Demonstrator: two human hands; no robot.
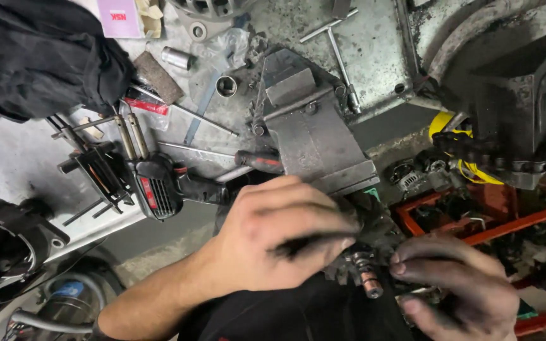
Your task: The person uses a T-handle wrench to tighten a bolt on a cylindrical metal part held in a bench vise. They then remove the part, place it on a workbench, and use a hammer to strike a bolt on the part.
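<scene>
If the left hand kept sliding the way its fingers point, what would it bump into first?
The left hand points rightward across the dark metal part. Going straight on, its fingertips would probably first meet the right hand, whose fingers sit just past the small ridged shaft. Depth is hard to judge, so it might pass just above.

Bench vise (314,129) sits mid-tabletop (20,158); power drill (159,186) lies left of it at the near edge, screwdriver (248,159) between the two. Sockets (225,86) lie behind the vise to its left, T-handle wrench (336,47) behind it to the right. Left hand (279,237) and right hand (459,287) are in front of the vise, a small shaft part (368,278) between them.
</scene>
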